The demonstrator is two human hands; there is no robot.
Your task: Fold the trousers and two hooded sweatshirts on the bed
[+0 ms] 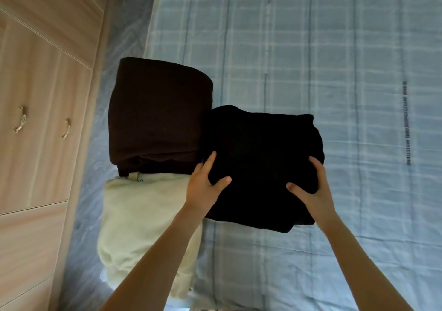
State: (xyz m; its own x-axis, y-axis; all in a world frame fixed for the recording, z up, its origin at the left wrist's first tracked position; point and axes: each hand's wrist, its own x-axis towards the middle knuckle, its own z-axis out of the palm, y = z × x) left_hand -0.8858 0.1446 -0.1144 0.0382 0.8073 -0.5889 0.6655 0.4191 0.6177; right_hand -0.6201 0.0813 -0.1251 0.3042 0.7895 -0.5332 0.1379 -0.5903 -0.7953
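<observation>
Bed (334, 47) is flanked left by a wardrobe (35, 95). Cream fold (143, 215) and brown fold (157, 114) are laid end to end along its left edge. Black fold (258, 162), roughly square, is set against the brown and clasped at both sides by left hand (205, 184) and right hand (313, 188), thumbs on top.

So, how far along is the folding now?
Nearly finished, it seems. The dark brown garment and the cream garment lie folded near the left edge of the bed. The left hand and right hand grip the black garment, already folded; only setting it down appears left.
</observation>
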